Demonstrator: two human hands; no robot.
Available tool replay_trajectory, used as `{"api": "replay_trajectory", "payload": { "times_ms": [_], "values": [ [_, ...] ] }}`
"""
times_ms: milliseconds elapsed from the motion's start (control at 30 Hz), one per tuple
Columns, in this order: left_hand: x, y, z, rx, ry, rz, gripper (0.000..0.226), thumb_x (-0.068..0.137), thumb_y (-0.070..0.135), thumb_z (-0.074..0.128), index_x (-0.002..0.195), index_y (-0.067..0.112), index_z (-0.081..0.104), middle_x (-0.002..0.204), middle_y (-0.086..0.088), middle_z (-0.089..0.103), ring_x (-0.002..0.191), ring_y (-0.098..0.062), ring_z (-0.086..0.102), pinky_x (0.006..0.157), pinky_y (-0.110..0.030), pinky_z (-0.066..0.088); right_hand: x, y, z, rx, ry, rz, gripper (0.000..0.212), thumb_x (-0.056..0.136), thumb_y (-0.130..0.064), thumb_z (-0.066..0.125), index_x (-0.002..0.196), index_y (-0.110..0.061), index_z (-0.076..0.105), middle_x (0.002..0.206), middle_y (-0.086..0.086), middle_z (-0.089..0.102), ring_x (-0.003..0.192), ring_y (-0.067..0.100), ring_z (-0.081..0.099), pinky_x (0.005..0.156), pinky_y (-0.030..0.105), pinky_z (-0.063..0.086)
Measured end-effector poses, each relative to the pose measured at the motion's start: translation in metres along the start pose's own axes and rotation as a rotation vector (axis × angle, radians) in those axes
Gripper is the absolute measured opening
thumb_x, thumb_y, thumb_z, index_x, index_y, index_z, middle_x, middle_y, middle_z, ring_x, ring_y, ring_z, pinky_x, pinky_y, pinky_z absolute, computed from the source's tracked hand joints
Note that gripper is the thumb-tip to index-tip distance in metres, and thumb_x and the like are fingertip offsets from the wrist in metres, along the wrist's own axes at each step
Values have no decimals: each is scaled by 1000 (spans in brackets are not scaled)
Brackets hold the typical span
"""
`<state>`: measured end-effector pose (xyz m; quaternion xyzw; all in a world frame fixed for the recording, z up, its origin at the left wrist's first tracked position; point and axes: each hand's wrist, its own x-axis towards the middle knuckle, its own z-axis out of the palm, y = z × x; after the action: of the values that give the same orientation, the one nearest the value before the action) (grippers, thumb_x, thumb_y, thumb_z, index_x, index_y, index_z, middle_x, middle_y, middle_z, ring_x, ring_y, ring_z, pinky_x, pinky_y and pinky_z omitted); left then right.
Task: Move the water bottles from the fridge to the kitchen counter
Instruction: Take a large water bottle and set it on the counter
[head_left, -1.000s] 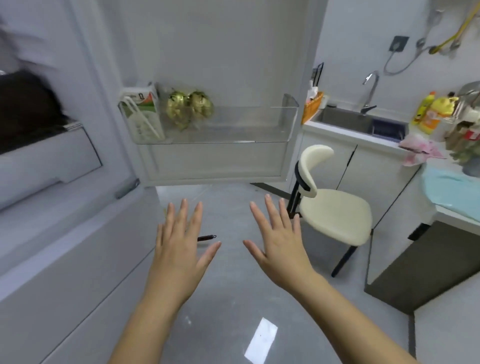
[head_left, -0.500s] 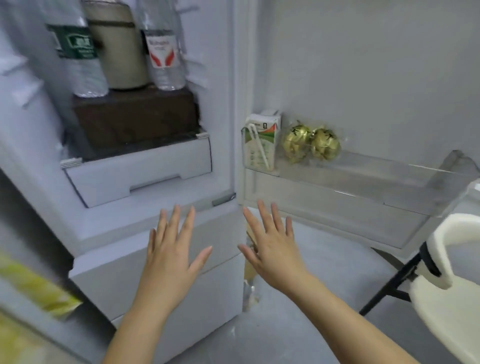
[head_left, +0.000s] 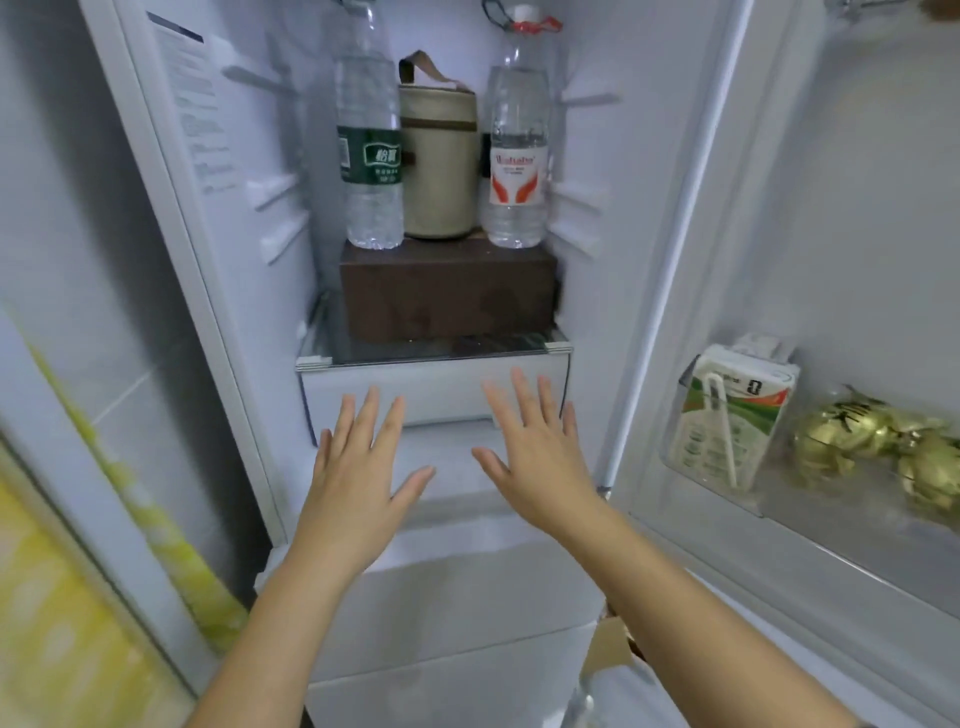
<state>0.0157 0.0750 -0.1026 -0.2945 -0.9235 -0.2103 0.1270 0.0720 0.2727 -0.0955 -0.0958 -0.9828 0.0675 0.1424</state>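
two clear plastic water bottles, one with a green label (head_left: 370, 156) and one with a red label (head_left: 518, 156), are stood on a brown box (head_left: 447, 293) far inside the white fridge (head_left: 675, 208). the left hand (head_left: 358, 478) and right hand (head_left: 535, 457) are held flat, fingers spread, with nothing in them.

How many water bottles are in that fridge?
2. The green-label bottle stands left of the beige bag, the red-label bottle right of it, both on the brown box. Others may hide behind.
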Motion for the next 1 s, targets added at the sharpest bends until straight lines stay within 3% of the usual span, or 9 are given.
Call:
{"api": "replay_trajectory", "payload": {
  "times_ms": [233, 467, 667, 833, 1000],
  "values": [
    [115, -43, -18, -83, 137, 53, 76, 95, 52, 44, 155, 28, 3, 163, 3, -4, 149, -17, -13, 121, -42, 5, 138, -19, -4, -43, 107, -19, 72, 100, -50, 43, 157, -35, 1, 166, 2, -9, 151, 31, -13, 120, 60, 4],
    [227, -54, -34, -277, 318, -34, 72, 96, 40, 50, 155, 21, 13, 162, 0, 14, 149, -20, 6, 119, -39, 16, 245, 0, -23, -91, 120, 77, 68, 101, -56, 29, 157, -35, -4, 166, 1, -12, 151, 27, -16, 119, 58, -3],
    [312, -53, -39, -600, 414, -253, 75, 83, 33, 65, 146, 13, 30, 141, -12, 43, 130, -31, 42, 104, -49, 41, 258, 11, -16, -183, 97, 60, 67, 101, -59, 20, 157, -34, -7, 165, -2, -12, 151, 27, -18, 118, 60, -6],
    [356, -55, -46, -622, 411, -330, 103, 78, 35, 77, 153, 13, 9, 155, -11, 25, 141, -31, 28, 111, -50, 34, 261, 14, -21, -177, 52, 41, 67, 102, -57, 24, 156, -34, -7, 165, -1, -13, 150, 28, -18, 120, 59, -4],
    [378, -63, -51, -690, 387, -286, 99, 70, 32, 85, 145, 11, 25, 144, -8, 43, 132, -28, 43, 105, -41, 38, 263, 15, -22, -178, 23, 27, 68, 101, -58, 26, 156, -35, -7, 165, -1, -14, 150, 29, -17, 120, 58, -3]
  ]
}}
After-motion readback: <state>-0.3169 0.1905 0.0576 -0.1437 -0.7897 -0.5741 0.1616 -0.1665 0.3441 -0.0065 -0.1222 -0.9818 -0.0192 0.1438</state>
